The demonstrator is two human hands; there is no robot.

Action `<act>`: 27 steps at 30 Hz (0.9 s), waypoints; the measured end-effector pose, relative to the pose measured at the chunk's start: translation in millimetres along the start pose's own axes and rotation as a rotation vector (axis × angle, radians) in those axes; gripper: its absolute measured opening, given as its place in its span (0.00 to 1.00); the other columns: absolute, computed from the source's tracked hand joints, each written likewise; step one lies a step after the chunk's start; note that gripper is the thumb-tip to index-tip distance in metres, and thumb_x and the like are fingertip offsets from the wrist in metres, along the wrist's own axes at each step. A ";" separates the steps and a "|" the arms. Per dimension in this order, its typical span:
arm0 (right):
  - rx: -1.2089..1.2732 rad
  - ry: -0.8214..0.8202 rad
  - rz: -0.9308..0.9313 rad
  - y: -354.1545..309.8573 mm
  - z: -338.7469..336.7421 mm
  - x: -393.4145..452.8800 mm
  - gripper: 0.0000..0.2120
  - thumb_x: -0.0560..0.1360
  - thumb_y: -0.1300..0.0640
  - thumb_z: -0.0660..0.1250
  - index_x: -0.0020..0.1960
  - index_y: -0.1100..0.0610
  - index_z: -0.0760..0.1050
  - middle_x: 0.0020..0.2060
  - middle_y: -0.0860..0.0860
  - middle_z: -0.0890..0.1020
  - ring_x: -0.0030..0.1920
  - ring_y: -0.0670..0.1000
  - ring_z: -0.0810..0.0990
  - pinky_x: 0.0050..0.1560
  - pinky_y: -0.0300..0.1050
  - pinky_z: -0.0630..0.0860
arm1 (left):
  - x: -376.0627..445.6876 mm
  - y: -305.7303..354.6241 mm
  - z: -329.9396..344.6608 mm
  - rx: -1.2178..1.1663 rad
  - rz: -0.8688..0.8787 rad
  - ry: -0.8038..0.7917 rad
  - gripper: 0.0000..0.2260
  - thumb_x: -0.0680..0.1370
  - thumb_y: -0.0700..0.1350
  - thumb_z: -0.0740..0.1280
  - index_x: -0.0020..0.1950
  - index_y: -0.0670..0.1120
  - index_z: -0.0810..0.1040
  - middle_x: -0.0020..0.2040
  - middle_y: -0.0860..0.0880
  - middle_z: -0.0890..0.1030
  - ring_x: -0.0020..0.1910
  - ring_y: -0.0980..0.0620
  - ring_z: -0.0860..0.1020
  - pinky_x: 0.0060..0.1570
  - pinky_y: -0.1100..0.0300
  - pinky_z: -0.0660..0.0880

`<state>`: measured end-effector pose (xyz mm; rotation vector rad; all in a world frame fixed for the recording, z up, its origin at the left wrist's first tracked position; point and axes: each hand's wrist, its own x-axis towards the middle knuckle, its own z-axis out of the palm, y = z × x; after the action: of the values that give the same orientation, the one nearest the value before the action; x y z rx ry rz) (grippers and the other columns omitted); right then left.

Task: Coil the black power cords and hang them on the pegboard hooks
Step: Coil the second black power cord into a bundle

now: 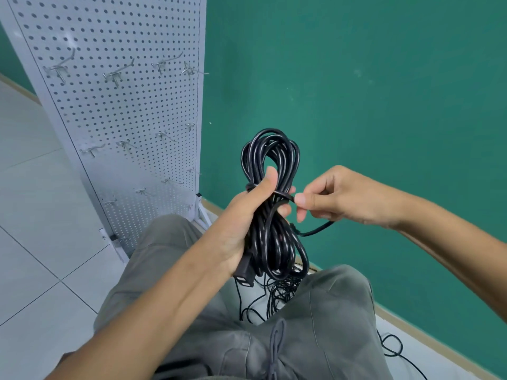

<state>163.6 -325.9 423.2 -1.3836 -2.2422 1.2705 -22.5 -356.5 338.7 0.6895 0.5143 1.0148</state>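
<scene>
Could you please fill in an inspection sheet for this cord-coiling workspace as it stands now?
Surface: pale tiled floor; no table seen.
Job's things: coiled black cord held upright in front of the person; white pegboard carries bare metal hooks, nothing hung on them.
Clutter: nothing seen.
Hands: left hand grips the coil's middle; right hand pinches the loose cord end wrapped across the bundle.
Cables: tangled loose black cords on the floor between the knees; another strand lies at lower right.
Surroundings: green wall; grey trousers below.
</scene>
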 end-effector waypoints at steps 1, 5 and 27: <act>-0.004 0.008 -0.003 2.7 2.3 0.8 0.18 0.76 0.44 0.68 0.39 0.59 0.83 0.26 0.50 0.62 0.29 0.50 0.56 0.28 0.40 0.55 | -0.1 -0.7 0.4 -0.001 -0.010 0.016 0.22 0.66 0.67 0.76 0.45 0.49 0.86 0.33 0.50 0.72 0.29 0.53 0.66 0.35 0.56 0.61; 0.016 0.016 -0.020 9.1 6.5 -4.4 0.19 0.77 0.45 0.67 0.39 0.59 0.83 0.27 0.53 0.61 0.29 0.50 0.56 0.28 0.41 0.54 | -6.4 0.0 2.6 0.019 -0.018 0.032 0.16 0.69 0.60 0.76 0.45 0.48 0.85 0.32 0.50 0.71 0.26 0.54 0.67 0.30 0.59 0.64; -0.026 -0.157 0.244 18.2 -18.1 36.9 0.19 0.86 0.64 0.54 0.52 0.76 0.77 0.37 0.57 0.80 0.24 0.37 0.73 0.36 0.31 0.71 | 5.9 50.6 17.6 0.947 -0.277 -0.474 0.05 0.77 0.34 0.69 0.42 0.40 0.77 0.31 0.45 0.75 0.31 0.48 0.73 0.37 0.56 0.75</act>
<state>165.6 -282.5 411.4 -1.6637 -2.2489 1.4782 -37.7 -338.4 387.1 1.5994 0.6391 0.2707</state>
